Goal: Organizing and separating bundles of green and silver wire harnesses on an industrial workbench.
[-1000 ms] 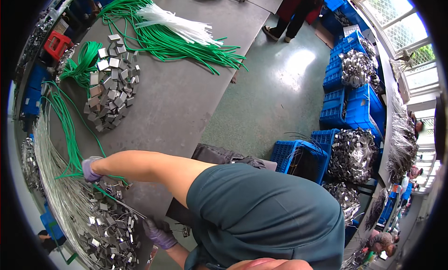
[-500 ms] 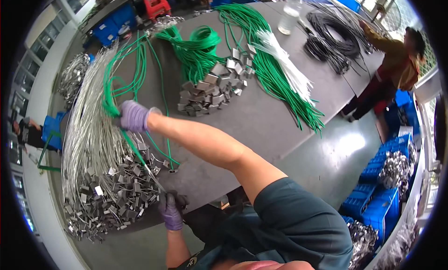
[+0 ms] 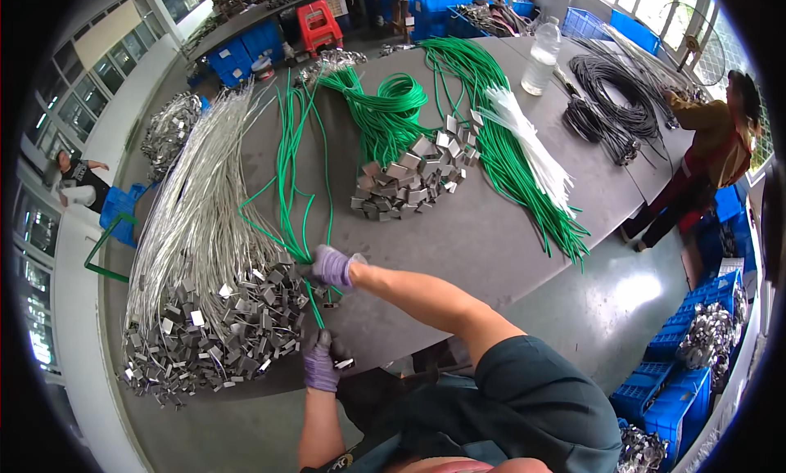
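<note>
My right hand [image 3: 334,268], in a purple glove with dark fingertips, is closed round a few green cables [image 3: 288,166] that run away across the grey table. Just below it, my left hand [image 3: 322,363], gloved the same way, is closed at the near ends of those cables by the table's front edge. A small metal tag [image 3: 344,363] sticks out beside the left fingers. To the left of both hands lies a big bundle of clear, silvery cables [image 3: 196,178], its near ends a heap of grey metal blocks [image 3: 221,326].
Farther back lie a looped green cable bundle [image 3: 385,105] with metal blocks [image 3: 413,178], green cables [image 3: 524,186] under white strips [image 3: 530,146], a plastic bottle [image 3: 541,60] and black coils [image 3: 614,92]. One person [image 3: 716,146] stands at right, another [image 3: 80,178] at far left. Blue crates [image 3: 675,391] stand at right.
My right hand has come from the far left, over the clear cables, back close to my left hand. The green cables it grips now lie straighter along the table. The view has shifted somewhat.
</note>
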A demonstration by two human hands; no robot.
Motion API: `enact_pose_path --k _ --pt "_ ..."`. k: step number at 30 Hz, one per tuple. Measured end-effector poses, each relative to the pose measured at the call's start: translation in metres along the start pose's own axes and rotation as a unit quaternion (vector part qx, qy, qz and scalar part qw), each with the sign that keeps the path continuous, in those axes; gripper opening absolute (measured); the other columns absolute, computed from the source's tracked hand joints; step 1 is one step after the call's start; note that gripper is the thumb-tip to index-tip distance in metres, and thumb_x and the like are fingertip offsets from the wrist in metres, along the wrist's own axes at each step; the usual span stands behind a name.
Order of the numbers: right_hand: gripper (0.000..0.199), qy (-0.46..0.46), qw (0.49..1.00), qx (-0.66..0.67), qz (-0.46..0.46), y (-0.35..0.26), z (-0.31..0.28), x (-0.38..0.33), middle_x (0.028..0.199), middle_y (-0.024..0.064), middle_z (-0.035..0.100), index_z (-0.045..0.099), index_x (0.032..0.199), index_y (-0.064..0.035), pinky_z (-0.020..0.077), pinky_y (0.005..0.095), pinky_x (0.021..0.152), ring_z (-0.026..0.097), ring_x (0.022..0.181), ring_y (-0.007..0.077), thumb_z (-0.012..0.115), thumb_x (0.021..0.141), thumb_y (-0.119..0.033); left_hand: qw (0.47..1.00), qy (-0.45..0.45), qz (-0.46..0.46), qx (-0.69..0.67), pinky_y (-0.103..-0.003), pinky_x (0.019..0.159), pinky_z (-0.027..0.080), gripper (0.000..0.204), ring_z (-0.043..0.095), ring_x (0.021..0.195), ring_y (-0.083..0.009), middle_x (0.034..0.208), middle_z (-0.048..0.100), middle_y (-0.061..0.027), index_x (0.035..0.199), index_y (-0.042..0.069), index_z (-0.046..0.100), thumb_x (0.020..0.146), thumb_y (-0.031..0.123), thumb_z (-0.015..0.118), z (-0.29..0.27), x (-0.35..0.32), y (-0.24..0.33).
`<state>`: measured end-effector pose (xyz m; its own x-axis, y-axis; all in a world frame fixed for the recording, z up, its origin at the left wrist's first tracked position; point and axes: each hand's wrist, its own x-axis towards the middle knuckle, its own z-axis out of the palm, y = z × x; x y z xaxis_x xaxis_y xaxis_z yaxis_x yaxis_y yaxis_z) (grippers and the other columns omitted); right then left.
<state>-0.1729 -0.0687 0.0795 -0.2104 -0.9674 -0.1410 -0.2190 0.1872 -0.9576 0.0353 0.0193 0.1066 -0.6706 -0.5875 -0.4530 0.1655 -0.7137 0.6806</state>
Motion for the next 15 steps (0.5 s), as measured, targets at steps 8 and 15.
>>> enact_pose_path --k 8,15 --pt "0.035 0.025 0.999 -0.006 -0.047 -0.051 -0.017 -0.003 0.055 0.0149 0.057 0.063 0.073 0.0037 0.0446 0.0363 0.050 0.055 0.048 0.0240 0.062 0.077 -0.031 0.968 0.113 0.159 0.157 -0.029 0.043 0.046 0.036 0.055 0.046 -0.0185 0.061 0.059 -0.0091 0.081 0.005 0.053 0.085 0.041 0.056 0.004 0.002 0.001" --pt "0.027 0.031 0.998 0.013 -0.051 0.007 0.010 -0.016 0.054 0.0076 0.057 0.062 0.077 0.0016 0.0475 0.0324 0.048 0.056 0.044 0.0203 0.058 0.081 -0.025 0.892 0.090 0.040 0.441 -0.027 0.053 0.046 0.022 0.054 0.062 -0.0094 0.070 0.058 -0.0021 0.101 0.003 0.057 0.087 0.019 0.054 -0.034 0.014 0.001"
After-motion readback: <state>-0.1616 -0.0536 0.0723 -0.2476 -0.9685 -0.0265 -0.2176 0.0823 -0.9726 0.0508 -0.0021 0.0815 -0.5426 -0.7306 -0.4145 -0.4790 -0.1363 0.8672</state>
